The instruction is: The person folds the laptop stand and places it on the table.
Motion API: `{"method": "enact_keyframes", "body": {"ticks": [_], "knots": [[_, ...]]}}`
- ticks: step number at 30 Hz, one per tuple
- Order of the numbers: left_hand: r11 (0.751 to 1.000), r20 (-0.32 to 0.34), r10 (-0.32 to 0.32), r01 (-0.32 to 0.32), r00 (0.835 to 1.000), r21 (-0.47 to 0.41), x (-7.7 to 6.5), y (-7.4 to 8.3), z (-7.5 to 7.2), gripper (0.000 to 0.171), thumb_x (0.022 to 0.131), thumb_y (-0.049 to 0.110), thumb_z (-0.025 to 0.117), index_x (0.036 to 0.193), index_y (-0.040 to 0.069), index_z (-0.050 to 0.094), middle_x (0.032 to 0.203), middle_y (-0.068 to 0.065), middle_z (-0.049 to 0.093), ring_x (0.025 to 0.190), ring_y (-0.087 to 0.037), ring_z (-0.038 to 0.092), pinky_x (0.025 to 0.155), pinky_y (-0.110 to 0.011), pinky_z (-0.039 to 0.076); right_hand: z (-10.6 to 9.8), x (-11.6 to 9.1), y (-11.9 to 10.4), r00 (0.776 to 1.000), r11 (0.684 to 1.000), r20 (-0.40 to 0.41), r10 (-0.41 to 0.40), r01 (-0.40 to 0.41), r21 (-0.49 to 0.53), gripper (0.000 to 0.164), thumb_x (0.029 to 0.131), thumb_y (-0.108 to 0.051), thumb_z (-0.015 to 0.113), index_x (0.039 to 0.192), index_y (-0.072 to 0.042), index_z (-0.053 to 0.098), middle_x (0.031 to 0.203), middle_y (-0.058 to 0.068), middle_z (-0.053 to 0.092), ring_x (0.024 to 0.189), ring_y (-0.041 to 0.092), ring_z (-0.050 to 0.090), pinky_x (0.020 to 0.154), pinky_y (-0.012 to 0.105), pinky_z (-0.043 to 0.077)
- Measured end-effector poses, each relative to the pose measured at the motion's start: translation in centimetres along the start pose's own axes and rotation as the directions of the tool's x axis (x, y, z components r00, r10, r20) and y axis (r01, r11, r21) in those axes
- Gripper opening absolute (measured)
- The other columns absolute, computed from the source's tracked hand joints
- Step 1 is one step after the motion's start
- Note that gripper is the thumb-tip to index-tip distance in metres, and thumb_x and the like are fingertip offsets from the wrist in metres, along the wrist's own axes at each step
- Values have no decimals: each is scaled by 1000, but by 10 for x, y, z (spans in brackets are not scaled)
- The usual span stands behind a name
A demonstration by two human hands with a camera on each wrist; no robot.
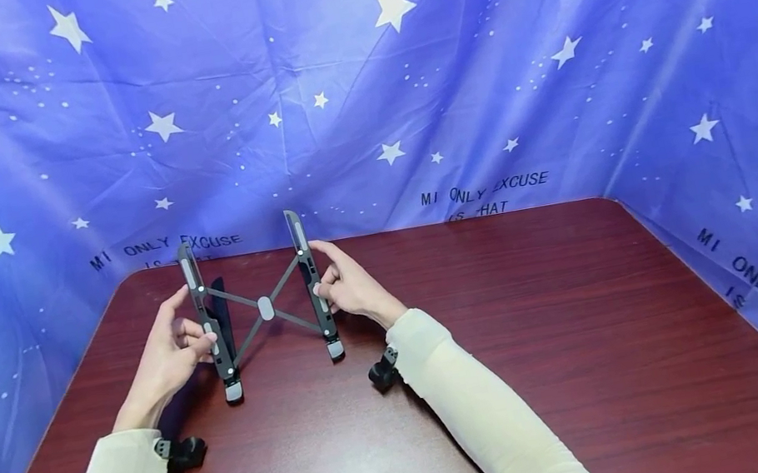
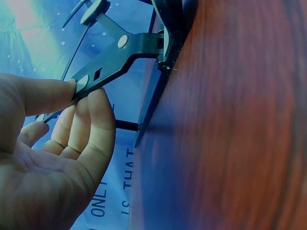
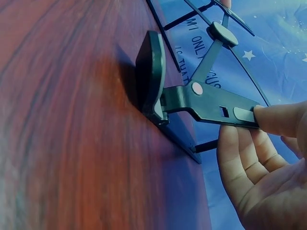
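A dark folding laptop stand (image 1: 266,309) stands spread on the table, its crossed bars meeting at a grey oval hub. My left hand (image 1: 174,350) pinches the left side rail between thumb and fingers. On the other side, my right hand (image 1: 349,282) grips the right rail in the same way. The left wrist view shows my left thumb on a pale pad of the laptop stand (image 2: 109,60), with fingers beneath the rail. In the right wrist view my right thumb presses a like pad on the laptop stand (image 3: 206,106), its hinged front lip raised. Parts of the base legs are hidden.
The stand is on a dark red wooden table (image 1: 557,340), left of its middle and near the back edge. A blue curtain (image 1: 349,64) with white stars and printed words hangs behind and along both sides. Small black cameras sit on both wrists.
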State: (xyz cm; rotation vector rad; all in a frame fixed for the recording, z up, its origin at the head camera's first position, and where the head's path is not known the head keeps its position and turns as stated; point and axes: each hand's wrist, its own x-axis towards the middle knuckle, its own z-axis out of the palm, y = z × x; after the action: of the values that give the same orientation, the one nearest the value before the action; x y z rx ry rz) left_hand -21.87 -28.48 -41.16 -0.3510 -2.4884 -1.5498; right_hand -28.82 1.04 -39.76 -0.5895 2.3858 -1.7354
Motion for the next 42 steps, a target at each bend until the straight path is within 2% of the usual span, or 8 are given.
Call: {"method": "enact_keyframes", "body": {"ticks": [10, 19, 25, 32, 37, 42], "knots": [[999, 20, -9, 10, 1000, -46, 5, 6, 11, 87, 82, -16, 59, 152, 8, 14, 76, -23, 56, 58, -21, 63, 55, -35, 56, -10, -6, 6, 1000, 1000, -25, -14, 14, 0, 73, 89, 5, 57, 149, -28, 30, 74, 11, 58, 58, 22, 59, 57, 45, 55], [987, 16, -6, 9, 1000, -160, 10, 8, 18, 86, 80, -18, 60, 151, 7, 17, 72, -15, 57, 55, -19, 62, 53, -35, 56, -18, -10, 8, 999, 1000, -29, -17, 18, 19, 73, 89, 6, 55, 148, -28, 30, 76, 13, 58, 64, 34, 61, 59, 48, 55], [985, 26, 8, -4, 1000, -171, 12, 10, 26, 86, 80, -19, 59, 151, 7, 18, 73, -20, 57, 56, -20, 62, 54, -36, 56, -25, -14, 10, 999, 999, -36, -4, 6, 36, 73, 88, 7, 54, 148, -26, 29, 75, 13, 58, 61, 25, 59, 59, 49, 55], [990, 56, -7, 15, 998, -139, 6, 42, 33, 81, 81, -20, 56, 149, -1, 17, 76, -31, 54, 57, -28, 62, 56, -40, 56, -32, -21, 14, 999, 999, -52, 3, 0, 44, 73, 87, 7, 55, 147, -26, 31, 74, 12, 58, 58, 21, 57, 60, 53, 54], [989, 61, -7, 16, 998, -144, 8, 46, 37, 80, 81, -20, 56, 149, -1, 18, 75, -30, 54, 57, -26, 62, 55, -41, 56, -36, -23, 15, 998, 999, -58, -1, 4, 48, 73, 86, 8, 55, 147, -26, 31, 75, 15, 58, 58, 27, 56, 60, 52, 54], [992, 68, -1, 10, 998, -127, 9, 51, 41, 79, 82, -19, 56, 149, -1, 19, 75, -29, 54, 57, -28, 61, 56, -43, 56, -42, -27, 15, 998, 999, -65, -6, 9, 43, 73, 87, 8, 55, 147, -25, 30, 75, 15, 58, 57, 24, 56, 59, 52, 54]]}}
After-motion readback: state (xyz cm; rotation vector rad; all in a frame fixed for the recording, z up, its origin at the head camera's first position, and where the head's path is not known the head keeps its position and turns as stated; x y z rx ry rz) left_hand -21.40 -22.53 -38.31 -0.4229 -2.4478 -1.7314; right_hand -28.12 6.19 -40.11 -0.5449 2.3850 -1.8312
